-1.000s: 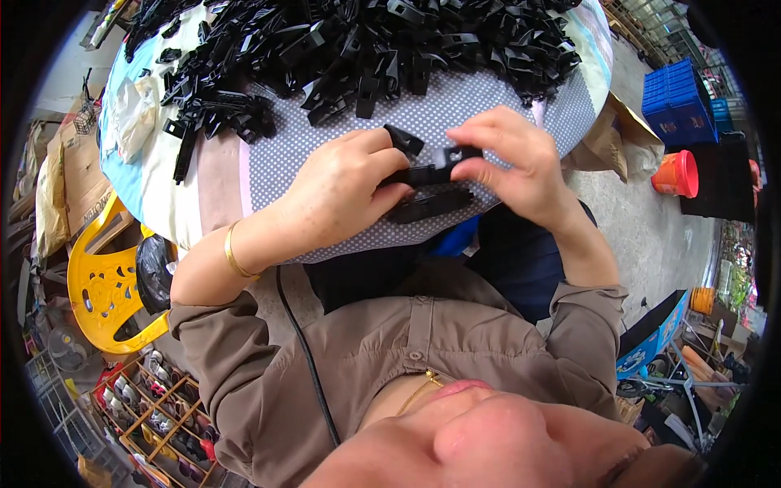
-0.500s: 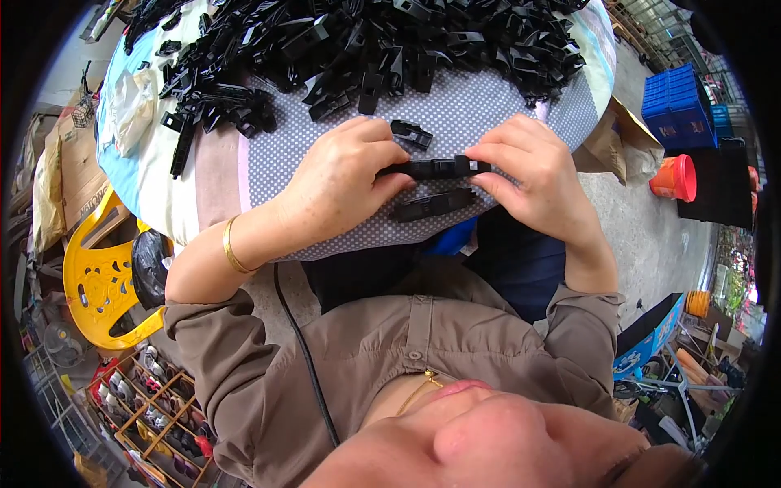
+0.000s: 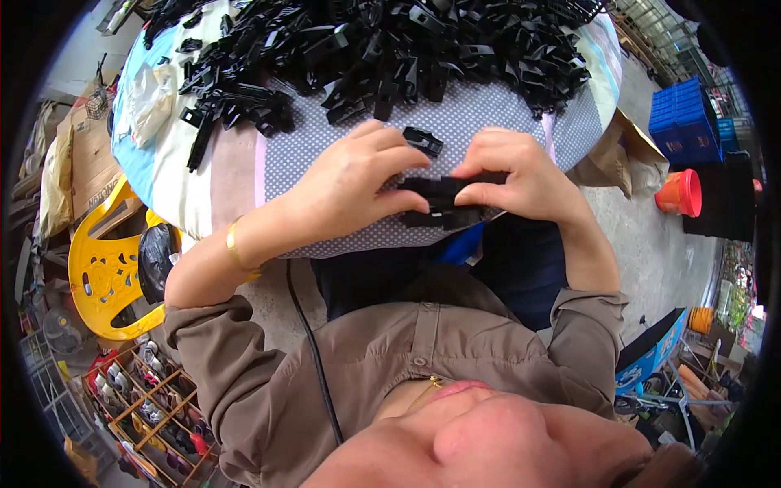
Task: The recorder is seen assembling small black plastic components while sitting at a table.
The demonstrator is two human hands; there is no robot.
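Observation:
Between my two hands, near the front edge of the cloth-covered table, is a long black plastic part (image 3: pixel 442 192). My left hand (image 3: pixel 354 177) pinches its left end between thumb and fingers. With thumb and bent fingers, my right hand (image 3: pixel 521 175) grips the right end and hides much of it. Just on the near side lies a second black plastic part (image 3: pixel 455 218), close to or touching the held one; I cannot tell which. A smaller black clip-like piece (image 3: pixel 423 141) rests beyond the hands, untouched.
A large heap of black plastic parts (image 3: pixel 390 57) covers the far side of the table (image 3: pixel 305 159). A crumpled plastic bag (image 3: pixel 152 106) lies at its left. A yellow chair (image 3: pixel 106 276) stands left; a blue crate (image 3: pixel 685 122) and a red bucket (image 3: pixel 680 193) stand right.
My hands have brought the held part nearer the second part, and the gap between them has closed. My right hand has shifted its grip. The whole view has moved slightly.

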